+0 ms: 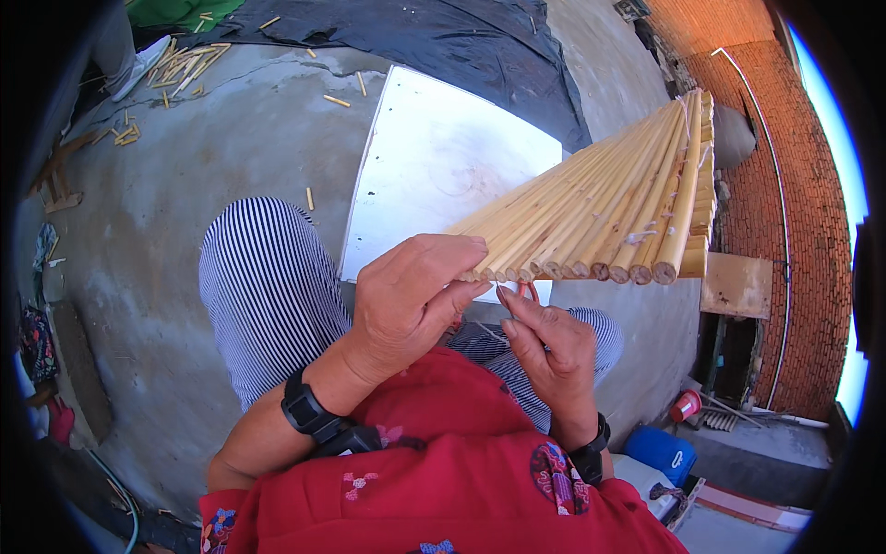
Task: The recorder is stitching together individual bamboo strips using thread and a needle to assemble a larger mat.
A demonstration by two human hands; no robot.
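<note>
A mat of pale yellow round sticks (600,212) rises from my hands toward the upper right, cut ends toward me and knotted white string on the rightmost sticks. My left hand (406,305) grips its left end, fingers over the top, thumb below. Just under the cut ends, my right hand (549,355) is closed, thumb and forefinger pinched at a thin pale string (492,331). An orange-red object (528,289), partly hidden, shows behind my right fingertips; I cannot make out what it is.
A white board (415,175) lies ahead, before a dark sheet (434,65). Cut stick pieces (185,65) lie near another person's shoe (138,69) at upper left. A brick wall (803,231) runs along the right, above a blue container (660,452) and red bucket (686,406).
</note>
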